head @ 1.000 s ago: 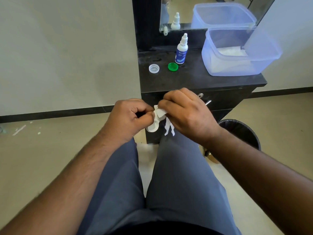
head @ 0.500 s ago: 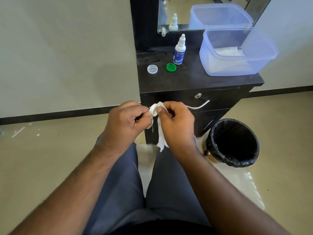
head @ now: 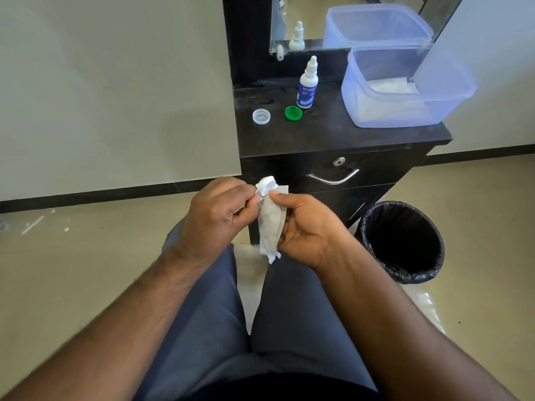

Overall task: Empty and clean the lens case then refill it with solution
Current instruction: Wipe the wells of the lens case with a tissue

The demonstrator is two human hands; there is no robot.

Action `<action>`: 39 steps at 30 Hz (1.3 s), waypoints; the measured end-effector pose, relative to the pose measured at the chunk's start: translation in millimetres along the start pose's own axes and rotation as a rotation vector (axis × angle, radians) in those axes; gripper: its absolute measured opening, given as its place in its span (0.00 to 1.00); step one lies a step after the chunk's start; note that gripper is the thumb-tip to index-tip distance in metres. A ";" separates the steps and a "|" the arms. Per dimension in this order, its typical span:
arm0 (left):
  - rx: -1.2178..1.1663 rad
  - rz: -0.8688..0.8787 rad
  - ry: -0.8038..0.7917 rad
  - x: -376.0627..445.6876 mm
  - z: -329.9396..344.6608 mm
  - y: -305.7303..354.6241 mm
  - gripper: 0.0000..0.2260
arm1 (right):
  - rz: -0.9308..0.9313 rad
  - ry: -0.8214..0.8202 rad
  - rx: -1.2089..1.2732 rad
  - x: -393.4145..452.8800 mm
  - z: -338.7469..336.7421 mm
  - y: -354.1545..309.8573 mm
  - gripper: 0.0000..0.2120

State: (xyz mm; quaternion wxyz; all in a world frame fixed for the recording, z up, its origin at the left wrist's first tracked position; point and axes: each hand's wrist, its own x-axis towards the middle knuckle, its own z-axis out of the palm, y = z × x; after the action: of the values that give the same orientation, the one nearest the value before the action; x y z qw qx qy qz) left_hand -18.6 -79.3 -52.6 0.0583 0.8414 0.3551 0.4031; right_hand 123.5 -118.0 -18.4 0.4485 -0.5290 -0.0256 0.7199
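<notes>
My left hand [head: 215,211] pinches the white lens case [head: 265,185] above my knees, one round well sticking up past my fingers. My right hand [head: 305,224] grips a white tissue [head: 270,227], which hangs down between both hands and presses against the case. On the black dresser top [head: 327,134] lie a clear cap [head: 261,116] and a green cap [head: 293,113]. The solution bottle [head: 307,85] stands upright behind them, white with a blue label.
A translucent plastic tub [head: 405,88] holding white tissues sits at the right of the dresser top, under a mirror [head: 347,21]. A black-lined waste bin [head: 402,241] stands on the floor to my right. The dresser drawer has a metal handle [head: 333,179].
My right hand has turned palm-up and shifted from covering the case to holding the tissue beside it. The tissue now hangs longer and the case's well shows above my fingers.
</notes>
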 end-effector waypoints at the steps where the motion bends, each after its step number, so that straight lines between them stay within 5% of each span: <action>1: 0.015 0.020 -0.008 -1.7 0.7 -1.1 0.08 | 0.036 -0.009 0.015 -0.1 -0.7 -0.1 0.10; 11: -0.014 -0.087 -0.027 -9.7 -0.8 -1.7 0.10 | 0.086 -0.054 -0.056 -8.9 -8.3 1.7 0.13; 15: -0.238 -0.395 0.010 1.0 -7.2 1.1 0.08 | -0.238 -0.011 -0.079 -11.1 -18.4 -13.7 0.05; 17: -0.347 -0.514 -0.104 5.5 -10.3 5.2 0.08 | -0.544 0.033 -0.293 -10.1 -24.6 -24.4 0.05; 20: -0.480 -0.615 -0.341 14.8 -17.2 9.8 0.08 | -1.021 0.041 -0.926 -12.5 -29.3 -41.8 0.06; 24: -0.576 -0.602 -0.576 26.5 -27.1 8.7 0.09 | -1.367 -0.198 -1.548 -6.1 -30.9 -59.0 0.08; 27: -0.584 -0.578 -0.677 33.1 -33.3 3.8 0.10 | -1.430 -0.338 -1.819 -1.7 -30.8 -62.2 0.12; 39: -0.661 -0.745 -0.746 32.5 -22.0 8.0 0.06 | -1.489 -0.496 -2.057 -1.0 -36.9 -62.8 0.13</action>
State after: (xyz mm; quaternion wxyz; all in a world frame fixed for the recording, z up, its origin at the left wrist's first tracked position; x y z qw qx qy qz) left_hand -16.2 -68.4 -14.1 0.5726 0.6826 0.4371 0.1231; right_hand 191.3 -97.4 -1.7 0.1119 -0.3409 -0.9330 0.0268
